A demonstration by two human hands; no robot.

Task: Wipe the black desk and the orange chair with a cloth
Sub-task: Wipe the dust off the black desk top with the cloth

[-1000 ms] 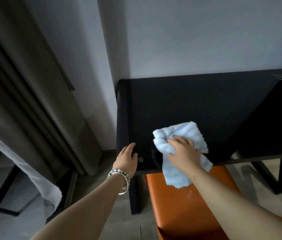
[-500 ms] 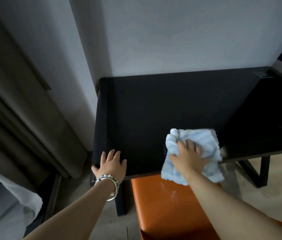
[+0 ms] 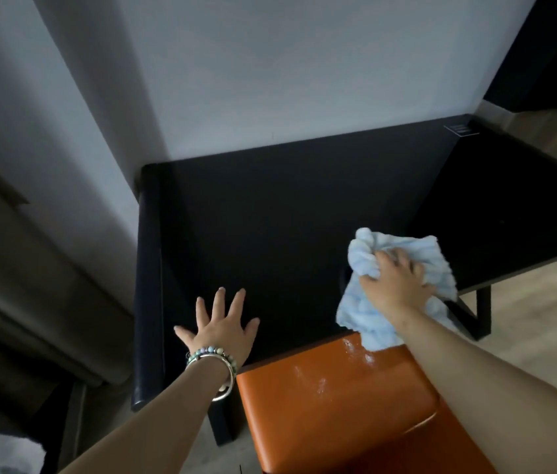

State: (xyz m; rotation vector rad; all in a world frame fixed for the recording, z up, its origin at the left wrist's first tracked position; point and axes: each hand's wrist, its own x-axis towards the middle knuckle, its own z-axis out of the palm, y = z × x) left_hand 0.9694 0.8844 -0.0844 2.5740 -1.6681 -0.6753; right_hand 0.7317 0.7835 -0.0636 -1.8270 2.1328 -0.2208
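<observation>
The black desk (image 3: 287, 217) stands against a grey wall. My right hand (image 3: 395, 287) grips a bunched light blue cloth (image 3: 403, 258) at the desk's front edge, right of centre, and part of the cloth hangs over the edge. My left hand (image 3: 220, 328) lies flat with spread fingers on the desktop near its front left corner; a bead bracelet and a bangle circle that wrist. The orange chair (image 3: 332, 412) sits under the front edge, between my arms, with pale smears on its top.
A brown curtain (image 3: 13, 268) hangs at the left beside the desk. The desk's black legs (image 3: 482, 313) stand on a light wooden floor (image 3: 544, 319) at the right. A dark cabinet (image 3: 550, 46) fills the upper right corner.
My right hand has slid the cloth to the right along the desk's front edge. My left hand has spread flat on the desktop. The camera has turned left and downward.
</observation>
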